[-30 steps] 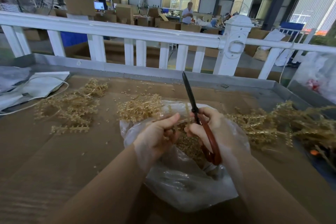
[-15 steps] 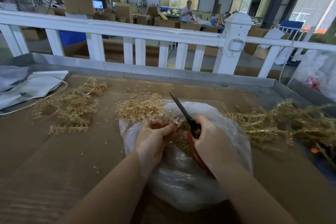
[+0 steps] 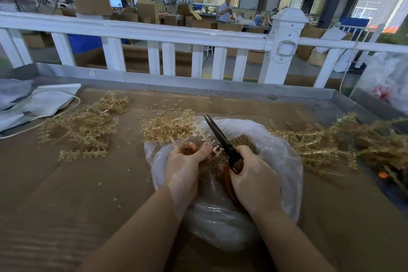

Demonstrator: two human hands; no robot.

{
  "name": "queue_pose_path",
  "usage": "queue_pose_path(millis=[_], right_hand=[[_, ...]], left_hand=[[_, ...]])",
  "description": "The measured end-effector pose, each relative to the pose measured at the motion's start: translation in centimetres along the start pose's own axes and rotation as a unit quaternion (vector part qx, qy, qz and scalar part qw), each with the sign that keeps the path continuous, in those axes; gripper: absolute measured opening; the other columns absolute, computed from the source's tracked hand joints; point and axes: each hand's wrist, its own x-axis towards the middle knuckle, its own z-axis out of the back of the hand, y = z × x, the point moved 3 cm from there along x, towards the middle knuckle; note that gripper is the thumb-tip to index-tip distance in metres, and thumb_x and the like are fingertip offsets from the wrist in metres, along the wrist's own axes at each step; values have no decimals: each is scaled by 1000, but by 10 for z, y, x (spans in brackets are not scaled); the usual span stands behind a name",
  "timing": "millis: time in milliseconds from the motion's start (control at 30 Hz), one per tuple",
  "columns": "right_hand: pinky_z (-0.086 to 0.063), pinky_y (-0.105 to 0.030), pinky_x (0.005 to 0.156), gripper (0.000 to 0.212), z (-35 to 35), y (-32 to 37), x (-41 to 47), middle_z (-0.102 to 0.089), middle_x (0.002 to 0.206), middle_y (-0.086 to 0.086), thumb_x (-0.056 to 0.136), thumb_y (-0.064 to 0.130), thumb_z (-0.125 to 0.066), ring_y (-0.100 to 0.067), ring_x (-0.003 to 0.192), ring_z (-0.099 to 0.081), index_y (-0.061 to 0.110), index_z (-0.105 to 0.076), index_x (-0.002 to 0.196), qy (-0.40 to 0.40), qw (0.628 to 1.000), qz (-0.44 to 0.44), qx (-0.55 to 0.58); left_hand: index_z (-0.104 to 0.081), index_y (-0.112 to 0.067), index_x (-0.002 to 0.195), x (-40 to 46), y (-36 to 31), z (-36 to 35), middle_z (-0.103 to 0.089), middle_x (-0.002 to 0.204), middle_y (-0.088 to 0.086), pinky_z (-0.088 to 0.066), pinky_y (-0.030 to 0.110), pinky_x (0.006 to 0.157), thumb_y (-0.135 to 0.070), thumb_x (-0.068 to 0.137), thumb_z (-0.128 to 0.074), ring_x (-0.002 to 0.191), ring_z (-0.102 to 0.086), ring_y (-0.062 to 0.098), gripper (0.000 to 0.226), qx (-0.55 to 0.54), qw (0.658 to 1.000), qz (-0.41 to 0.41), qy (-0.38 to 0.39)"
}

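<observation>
Item: one pair of scissors (image 3: 221, 139), dark blades and red-brown handles, held in the right hand (image 3: 254, 180). Its fingers (image 3: 244, 153) are curled tightly round the handles, and the blades angle up and to the left, the tip over the far rim of the bag. Item: one pale plastic sprue strip (image 3: 204, 138), comb-like, with small parts along a thin stem. It is pinched at its near end in the left hand (image 3: 184, 169), whose fingers (image 3: 202, 153) are clenched on it. The strip lies just left of the blades; whether it touches them cannot be told. Item: one clear plastic bag (image 3: 284, 154), mouth open, lying on the worktop (image 3: 84, 196) under both hands, with a heap of small tan cut pieces (image 3: 245, 141) inside. Worktop: surfaced in brown cardboard, with a grey metal rim at the far edge. Loose stock: a pile of sprues (image 3: 170, 125) touching the bag's far-left edge; a second, spread pile (image 3: 81, 127) well to the left; a larger tangled pile (image 3: 331, 141) to the right of the bag. Single pieces lie scattered across the cardboard. Far left: folded white cloth bags (image 3: 42, 104). Behind the worktop: a white railing (image 3: 154, 34) with a post, then a workshop hall with cardboard boxes and people, too far off to detail.
</observation>
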Motion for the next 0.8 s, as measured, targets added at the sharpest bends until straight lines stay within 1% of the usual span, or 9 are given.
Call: queue_pose_path(millis=[100, 167, 233, 267, 367, 500, 600, 700, 800], right_hand=[[-39, -21, 61, 29, 0, 0, -1, -69, 84, 7, 81, 36, -73, -15, 80, -65, 25, -61, 106, 1, 1000, 5, 2], [-39, -20, 62, 30, 0, 0, -1, -69, 86, 7, 82, 37, -72, -14, 81, -65, 25, -61, 107, 8, 1000, 4, -1], [-41, -21, 63, 28, 0, 0, -1, -69, 87, 7, 83, 36, -70, -15, 82, -65, 25, -60, 107, 12, 1000, 4, -2], [-42, -22, 63, 27, 0, 0, -1, -69, 87, 6, 83, 34, -69, -15, 82, -65, 24, -60, 107, 12, 1000, 5, -1], [-42, -22, 64, 27, 0, 0, -2, -69, 87, 5, 83, 32, -69, -16, 82, -65, 23, -61, 107, 11, 1000, 3, 1], [-46, -23, 67, 30, -1, 0, -1, -69, 90, 5, 84, 35, -67, -15, 85, -65, 24, -61, 111, 13, 1000, 3, 5], [-47, -24, 68, 31, -1, -1, -2, -70, 90, 5, 85, 38, -66, -15, 85, -65, 24, -61, 112, 12, 1000, 3, 9], [-39, -17, 66, 30, -1, -2, -2, -70, 90, 6, 85, 37, -66, -13, 85, -65, 24, -61, 112, 11, 1000, 5, 3], [-36, -14, 65, 29, -1, -2, -2, -70, 89, 7, 84, 34, -68, -12, 82, -65, 24, -61, 110, 5, 1000, 6, 2]], left_hand=[[-46, -9, 74, -2, -1, -1, -59, 54, 0, -52, 21, 50, 9, 78, -67, 53, -64, 12, 29, -24, 1000, -7, 4], [-46, -8, 75, -2, -1, -1, -61, 59, 4, -55, 23, 53, 9, 80, -65, 55, -66, 13, 27, -29, 1000, -6, 6], [-46, -5, 82, -2, -1, -1, -59, 71, 11, -58, 29, 58, 10, 82, -62, 59, -67, 18, 23, -33, 999, 0, 19], [-46, -6, 86, -1, -2, -1, -58, 74, 12, -59, 31, 58, 11, 83, -60, 59, -68, 19, 23, -35, 999, 0, 27], [-44, -8, 83, 0, -2, -2, -59, 69, 10, -58, 31, 54, 14, 84, -56, 54, -65, 17, 25, -27, 999, -16, 39], [-54, -2, 77, 1, 0, -2, -62, 63, 7, -57, 27, 53, 16, 86, -51, 51, -65, 13, 20, -18, 999, -13, 34], [-62, 2, 80, 3, 0, 0, -68, 65, 9, -57, 26, 55, 19, 86, -45, 58, -68, 16, 25, -24, 998, 19, 54], [-60, 1, 86, 2, 0, 1, -66, 72, 12, -59, 26, 62, 19, 81, -52, 63, -68, 18, 20, -28, 997, 29, 63], [-53, -5, 82, 0, 1, 1, -61, 80, 13, -59, 25, 62, 21, 74, -60, 69, -66, 20, 28, -18, 999, 15, 47]])
